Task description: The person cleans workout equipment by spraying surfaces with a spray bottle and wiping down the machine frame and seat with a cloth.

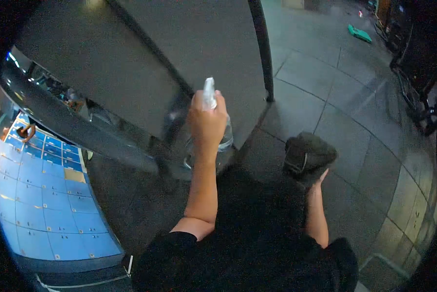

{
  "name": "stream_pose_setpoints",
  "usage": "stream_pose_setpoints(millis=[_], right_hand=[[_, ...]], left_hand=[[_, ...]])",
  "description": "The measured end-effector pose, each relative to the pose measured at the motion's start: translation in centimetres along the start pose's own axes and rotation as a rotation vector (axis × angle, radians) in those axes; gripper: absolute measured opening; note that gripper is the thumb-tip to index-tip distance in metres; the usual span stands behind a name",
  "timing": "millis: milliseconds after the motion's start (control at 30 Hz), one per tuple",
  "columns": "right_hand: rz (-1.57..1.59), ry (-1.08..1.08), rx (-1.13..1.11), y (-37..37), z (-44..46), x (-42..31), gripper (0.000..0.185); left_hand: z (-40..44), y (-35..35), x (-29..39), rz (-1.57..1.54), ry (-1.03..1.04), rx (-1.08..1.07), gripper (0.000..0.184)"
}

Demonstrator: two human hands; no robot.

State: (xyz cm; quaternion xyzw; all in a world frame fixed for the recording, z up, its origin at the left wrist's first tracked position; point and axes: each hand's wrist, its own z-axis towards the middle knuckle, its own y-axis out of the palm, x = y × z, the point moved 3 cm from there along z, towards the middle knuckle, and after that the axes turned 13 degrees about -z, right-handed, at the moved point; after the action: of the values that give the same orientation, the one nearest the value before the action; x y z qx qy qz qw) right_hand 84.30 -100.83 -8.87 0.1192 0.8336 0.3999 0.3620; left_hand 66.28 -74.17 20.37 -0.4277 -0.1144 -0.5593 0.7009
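A clear spray bottle (225,141) with a white spray head (209,92) is in my left hand (208,117), whose fingers are wrapped round its neck near the middle of the view. Beyond and beside it is a large dark grey surface (106,63). To the right, my right hand (320,180) is under a dark, bunched cloth (308,155), with a lighter line across its side. Most of the fingers of that hand are hidden by the cloth. The two hands are well apart.
Blue lockers (53,194) stand at the left, with a person (27,132) near their far end. A dark post (262,48) meets the tiled floor (345,117). A green object (359,33) lies at the upper right, and dark cables (411,102) run along the right side.
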Motion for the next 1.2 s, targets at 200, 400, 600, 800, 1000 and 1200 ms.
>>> stream_pose_setpoints(millis=[200, 400, 600, 800, 1000, 1200], right_hand=[[-0.028, 0.0, 0.069, 3.3, -2.2, 2.5, 0.067], [-0.051, 0.031, 0.1, 4.8, -3.3, 7.0, 0.067], [-0.307, -0.073, -0.069, 15.8, -0.9, 13.7, 0.075], [-1.058, -1.194, -0.281, 37.7, 2.0, 13.9, 0.097], [-1.137, -1.628, -0.255, 48.6, -2.1, 6.5, 0.108], [-0.901, -1.991, -0.225, 71.8, -11.6, -8.8, 0.107]], left_hand=[[-4.0, 2.1, -5.1, -0.178, 0.058, -0.048, 0.024], [-9.9, -1.2, -8.2, -0.148, -0.005, -0.13, 0.022], [-15.6, -7.8, -11.1, -0.423, -0.172, -0.143, 0.01], [-17.1, -14.2, -13.4, -0.481, -0.372, -0.047, 0.017], [-16.9, -16.1, -17.1, -0.303, -0.338, -0.058, 0.022], [-16.9, -14.1, -20.5, -0.404, -0.379, -0.087, 0.027]])
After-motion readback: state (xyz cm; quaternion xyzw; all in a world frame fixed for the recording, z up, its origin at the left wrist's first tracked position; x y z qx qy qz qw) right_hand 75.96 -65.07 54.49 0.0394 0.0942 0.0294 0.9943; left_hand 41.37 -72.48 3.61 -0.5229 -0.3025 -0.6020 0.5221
